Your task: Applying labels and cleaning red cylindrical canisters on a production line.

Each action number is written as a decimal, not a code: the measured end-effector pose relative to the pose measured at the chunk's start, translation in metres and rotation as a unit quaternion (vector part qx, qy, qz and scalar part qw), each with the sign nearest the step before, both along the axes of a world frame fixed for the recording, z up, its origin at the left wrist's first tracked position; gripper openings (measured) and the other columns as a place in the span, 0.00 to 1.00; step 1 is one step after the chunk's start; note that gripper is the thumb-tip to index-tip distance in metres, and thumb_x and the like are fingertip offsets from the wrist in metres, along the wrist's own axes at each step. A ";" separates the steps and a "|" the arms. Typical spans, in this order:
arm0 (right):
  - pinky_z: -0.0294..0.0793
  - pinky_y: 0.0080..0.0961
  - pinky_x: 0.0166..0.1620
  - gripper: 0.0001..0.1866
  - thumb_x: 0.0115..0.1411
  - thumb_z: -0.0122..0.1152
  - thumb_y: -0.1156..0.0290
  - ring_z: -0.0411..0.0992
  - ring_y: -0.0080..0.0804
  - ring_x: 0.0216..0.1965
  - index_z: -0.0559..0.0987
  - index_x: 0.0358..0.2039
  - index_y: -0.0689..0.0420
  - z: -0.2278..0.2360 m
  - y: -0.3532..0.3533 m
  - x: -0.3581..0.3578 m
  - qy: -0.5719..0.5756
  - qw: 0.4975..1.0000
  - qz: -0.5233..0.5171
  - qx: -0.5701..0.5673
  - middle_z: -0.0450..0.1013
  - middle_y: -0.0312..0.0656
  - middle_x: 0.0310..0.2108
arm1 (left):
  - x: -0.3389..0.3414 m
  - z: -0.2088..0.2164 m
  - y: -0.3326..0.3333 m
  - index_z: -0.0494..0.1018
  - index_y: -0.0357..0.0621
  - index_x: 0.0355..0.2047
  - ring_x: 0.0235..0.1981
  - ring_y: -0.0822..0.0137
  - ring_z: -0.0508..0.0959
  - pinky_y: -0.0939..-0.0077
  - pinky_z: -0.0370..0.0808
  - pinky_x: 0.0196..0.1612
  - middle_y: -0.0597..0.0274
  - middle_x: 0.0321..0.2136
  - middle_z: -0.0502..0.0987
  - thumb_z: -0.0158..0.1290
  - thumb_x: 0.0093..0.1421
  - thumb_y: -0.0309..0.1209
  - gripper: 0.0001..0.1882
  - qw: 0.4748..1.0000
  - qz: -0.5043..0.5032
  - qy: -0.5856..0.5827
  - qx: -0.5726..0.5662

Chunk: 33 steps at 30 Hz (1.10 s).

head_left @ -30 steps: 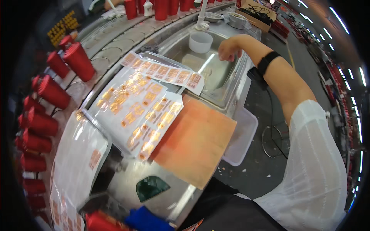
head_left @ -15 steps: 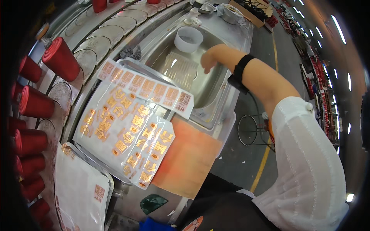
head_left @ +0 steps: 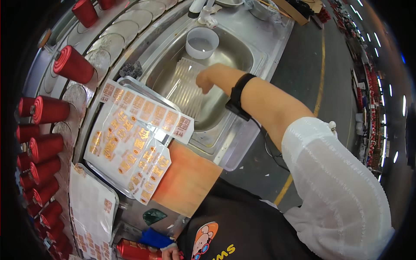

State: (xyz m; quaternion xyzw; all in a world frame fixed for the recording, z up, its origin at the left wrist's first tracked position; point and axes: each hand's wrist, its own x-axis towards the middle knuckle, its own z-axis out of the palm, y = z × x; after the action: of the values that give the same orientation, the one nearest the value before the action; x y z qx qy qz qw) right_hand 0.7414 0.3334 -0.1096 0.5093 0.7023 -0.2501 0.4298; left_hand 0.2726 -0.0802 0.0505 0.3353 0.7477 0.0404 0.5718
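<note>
My right hand hangs over the steel sink, bent down at the wrist. Its fingers are curled together, and I cannot make out anything in them. Just beneath and beside it, a clear ribbed sheet lies in the sink. A white translucent round tub stands near the faucet. At the lower edge, my left hand is partly in view, its fingers closed on a red bottle lying on its side. The bottle's far end runs out past the hand.
Gold-lettered sticker sheets lie on a metal tray left of the sink, with an orange cloth beside them. Another tray with a label sheet is nearer. Red bottles stand along a plate conveyor. A blue cloth lies near my left hand.
My right hand has moved left across the sink, closer to the ribbed sheet. My left hand and the red bottle have come into view at the bottom. The view has shifted somewhat.
</note>
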 end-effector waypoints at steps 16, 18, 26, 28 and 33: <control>0.67 0.57 0.52 0.36 0.62 0.49 0.68 0.58 0.55 0.59 0.45 0.63 0.70 -0.090 -0.047 -0.002 0.196 0.544 -0.812 -0.080 0.48 0.64 0.63 | 0.022 -0.014 0.017 0.71 0.37 0.44 0.31 0.72 0.75 0.80 0.72 0.34 0.61 0.34 0.75 0.46 0.64 0.27 0.10 0.997 -0.011 -0.011 0.079; 0.65 0.59 0.53 0.35 0.62 0.48 0.69 0.56 0.54 0.60 0.46 0.63 0.70 -0.097 -0.049 0.002 0.232 0.509 -0.824 -0.094 0.47 0.63 0.63 | 0.023 -0.010 0.025 0.71 0.37 0.45 0.32 0.72 0.75 0.80 0.73 0.34 0.60 0.34 0.75 0.46 0.64 0.27 0.11 0.998 -0.024 -0.004 0.066; 0.56 0.58 0.59 0.33 0.62 0.48 0.69 0.51 0.51 0.62 0.48 0.64 0.63 -0.070 -0.045 -0.042 0.247 0.327 -0.911 -0.036 0.47 0.57 0.64 | 0.029 -0.002 0.047 0.71 0.38 0.47 0.34 0.66 0.76 0.76 0.74 0.38 0.52 0.37 0.75 0.48 0.63 0.25 0.13 0.990 -0.098 0.026 0.093; 0.55 0.57 0.59 0.33 0.62 0.48 0.69 0.55 0.51 0.60 0.49 0.65 0.59 -0.050 -0.041 -0.049 0.237 0.313 -0.920 0.013 0.50 0.55 0.63 | 0.017 -0.010 0.040 0.71 0.36 0.44 0.36 0.64 0.76 0.72 0.74 0.40 0.52 0.38 0.74 0.49 0.62 0.29 0.12 0.991 -0.101 0.021 0.082; 0.56 0.55 0.58 0.30 0.62 0.49 0.69 0.60 0.50 0.57 0.54 0.62 0.58 -0.085 -0.038 -0.040 0.212 0.289 -0.933 0.017 0.55 0.51 0.59 | 0.018 -0.017 0.044 0.72 0.33 0.34 0.30 0.61 0.75 0.70 0.73 0.35 0.51 0.31 0.73 0.51 0.59 0.26 0.07 0.973 -0.146 0.054 0.171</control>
State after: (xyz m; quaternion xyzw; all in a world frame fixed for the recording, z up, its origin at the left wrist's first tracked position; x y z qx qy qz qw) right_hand 0.7014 0.2957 -0.1946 0.7573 -0.1768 -0.5693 -0.2667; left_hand 0.2905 -0.0360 0.0339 0.5355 0.7025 0.0648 0.4643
